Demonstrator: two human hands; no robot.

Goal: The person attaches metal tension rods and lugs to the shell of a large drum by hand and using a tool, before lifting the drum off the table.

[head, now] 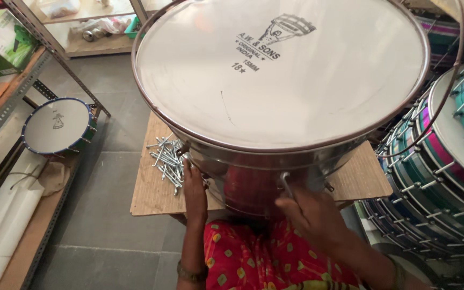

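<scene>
A large drum (275, 80) with a white skin and shiny metal shell stands on a small wooden board table (151, 188), filling most of the view. My left hand (194, 190) rests flat against the lower left of the shell, next to a pile of metal tension rods (167, 158). My right hand (312, 215) is closed around a metal rod or hook (287, 184) at the drum's lower front edge. Red patterned cloth (259, 258) covers my lap below.
Stacked drums with pink and teal shells (441, 161) crowd the right side. A small blue-rimmed drum (57, 126) lies on a low metal rack at left, with white rolls (1, 225) below it. A green box (1, 43) sits upper left. Grey tiled floor (108, 215) lies between.
</scene>
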